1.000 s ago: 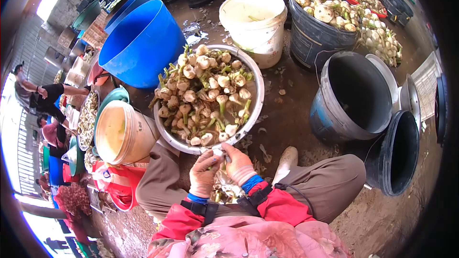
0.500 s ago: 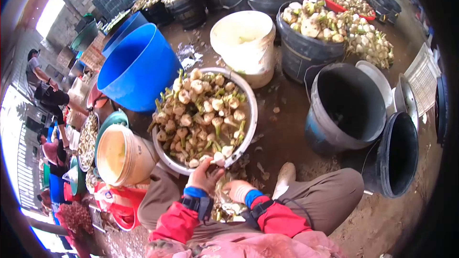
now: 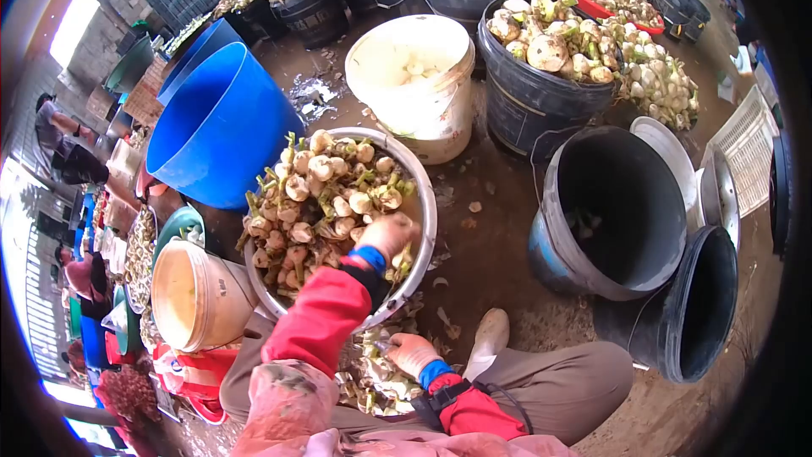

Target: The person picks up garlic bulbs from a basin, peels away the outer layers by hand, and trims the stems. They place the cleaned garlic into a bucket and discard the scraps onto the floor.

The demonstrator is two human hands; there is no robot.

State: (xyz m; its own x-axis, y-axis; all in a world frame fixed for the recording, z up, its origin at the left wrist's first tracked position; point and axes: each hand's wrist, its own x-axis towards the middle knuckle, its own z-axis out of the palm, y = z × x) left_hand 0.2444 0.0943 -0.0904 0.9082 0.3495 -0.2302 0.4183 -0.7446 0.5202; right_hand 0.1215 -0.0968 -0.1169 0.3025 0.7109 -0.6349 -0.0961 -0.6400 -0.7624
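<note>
My left hand (image 3: 389, 237) reaches down into a wide pale metal basin (image 3: 429, 245), onto a heap of garlic bulbs (image 3: 317, 182) with green stem ends and soil on their skins. Its fingers are partly hidden among the bulbs and blurred. My right hand (image 3: 412, 355) is closed low between my legs, with a small greyish thing at its fingertips that I cannot make out. Under it lies a pile of cut stems and peelings (image 3: 376, 381). Beyond the basin stands a white bucket (image 3: 423, 118) with several pale bulbs inside.
Blue tub (image 3: 224, 131) and cream bucket (image 3: 199, 296) stand left of the basin. On the right are a grey bucket (image 3: 609, 220) with a few bulbs, a black bucket (image 3: 702, 305) and a heaped dark bucket (image 3: 541, 106). People (image 3: 63, 140) are at the far left.
My left hand has gone from the basin's near rim, where a pale bulb was by its fingertips, forward into the heap. My right hand stays low. The camera view has shifted slightly.
</note>
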